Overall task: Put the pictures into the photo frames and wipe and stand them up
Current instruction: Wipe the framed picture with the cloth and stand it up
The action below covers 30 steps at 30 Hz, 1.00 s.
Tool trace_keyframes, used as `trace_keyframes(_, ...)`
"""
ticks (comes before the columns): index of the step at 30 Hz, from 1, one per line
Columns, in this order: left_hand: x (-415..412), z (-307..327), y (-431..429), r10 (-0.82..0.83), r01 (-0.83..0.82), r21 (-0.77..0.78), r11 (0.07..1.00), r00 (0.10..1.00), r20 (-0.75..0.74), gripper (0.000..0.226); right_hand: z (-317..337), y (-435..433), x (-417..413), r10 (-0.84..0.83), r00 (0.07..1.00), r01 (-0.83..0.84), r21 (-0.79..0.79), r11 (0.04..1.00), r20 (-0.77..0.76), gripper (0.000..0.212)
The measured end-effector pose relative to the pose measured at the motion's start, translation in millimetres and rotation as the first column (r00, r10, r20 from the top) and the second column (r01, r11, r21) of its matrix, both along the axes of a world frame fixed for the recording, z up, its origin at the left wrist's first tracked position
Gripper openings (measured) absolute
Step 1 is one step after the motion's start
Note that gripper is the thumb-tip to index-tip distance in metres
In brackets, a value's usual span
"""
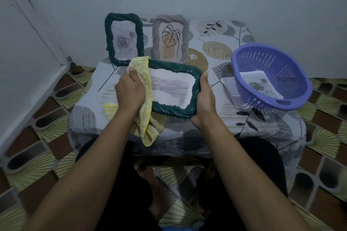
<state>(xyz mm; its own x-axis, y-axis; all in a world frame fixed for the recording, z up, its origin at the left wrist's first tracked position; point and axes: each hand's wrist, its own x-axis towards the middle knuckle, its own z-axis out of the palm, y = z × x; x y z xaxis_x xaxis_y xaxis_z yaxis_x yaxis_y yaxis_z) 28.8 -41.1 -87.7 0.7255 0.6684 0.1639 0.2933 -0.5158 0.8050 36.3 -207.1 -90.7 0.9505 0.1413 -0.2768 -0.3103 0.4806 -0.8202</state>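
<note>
A dark green rope-edged photo frame with a pale picture in it is held sideways above the low table. My right hand grips its right end. My left hand presses a yellow checked cloth against its left end; the cloth hangs down over the table's front. At the back, a second green frame with a rose picture and a grey frame with a leaf drawing stand upright against the wall.
A purple plastic basket sits at the table's right, holding loose printed pictures. The table wears a leaf-patterned cover. A wall runs close behind and to the left. Patterned floor tiles surround the table; my dark-clothed legs are below.
</note>
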Motion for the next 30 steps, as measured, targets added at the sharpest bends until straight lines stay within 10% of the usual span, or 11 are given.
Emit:
trace_keyframes(8,-7,-18,-28,-0.247,0.352,0.32,0.88,0.913,-0.324,0.077,1,10,-1,-0.098,0.992,0.111,-0.177,0.978,0.083,0.062)
trace_keyframes(16,-14,-28,-52,-0.579,0.605,0.552,0.573,0.776,-0.25,0.07,8,11,0,0.009,0.997,0.004,-0.161,0.987,0.081,0.049)
trace_keyframes(21,2,-12,-32,-0.413,0.415,0.507,0.756,0.903,-0.123,0.066,14,8,-6,0.144,0.965,-0.069,-0.318,0.946,0.218,0.036)
trace_keyframes(25,12,-11,-10,-0.06,0.072,0.096,0.993,0.991,-0.123,0.054,25,6,-12,0.172,0.934,-0.025,-0.42,0.907,0.315,0.054)
trace_keyframes(30,8,-14,-23,-0.11,0.11,-0.034,0.993,0.994,-0.002,0.059,27,11,-15,0.1,0.934,0.038,-0.375,0.926,0.342,0.054)
